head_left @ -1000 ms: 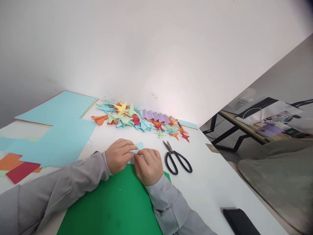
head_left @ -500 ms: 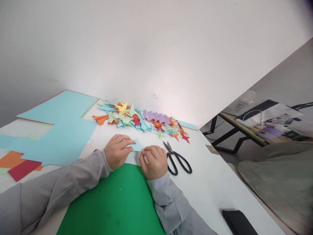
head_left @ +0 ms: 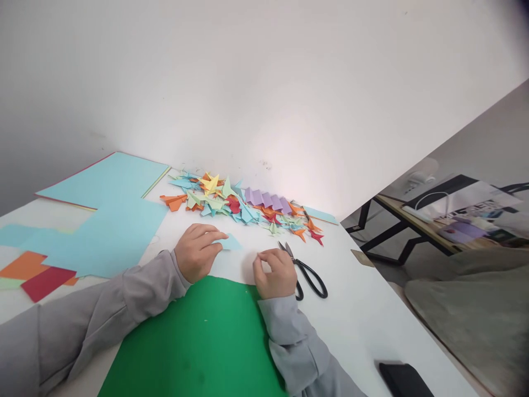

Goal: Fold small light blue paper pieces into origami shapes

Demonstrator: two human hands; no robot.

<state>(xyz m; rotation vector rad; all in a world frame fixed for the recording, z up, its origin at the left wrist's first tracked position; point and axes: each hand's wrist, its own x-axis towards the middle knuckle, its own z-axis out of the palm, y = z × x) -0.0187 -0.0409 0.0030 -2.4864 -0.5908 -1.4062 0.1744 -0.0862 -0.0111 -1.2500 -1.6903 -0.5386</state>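
One blue paper piece (head_left: pixel 231 242) gripped by left hand (head_left: pixel 197 252), right hand (head_left: pixel 276 274) closed near scissors (head_left: pixel 313 279).

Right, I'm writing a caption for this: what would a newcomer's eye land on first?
Probably the heap of folded paper shapes in mixed bright colours, strung along the back of the table by the wall. Next, the big green sheet at the near edge, between the grey sleeves. Then the black-handled scissors, lying just beyond the right hand, which partly hides them.
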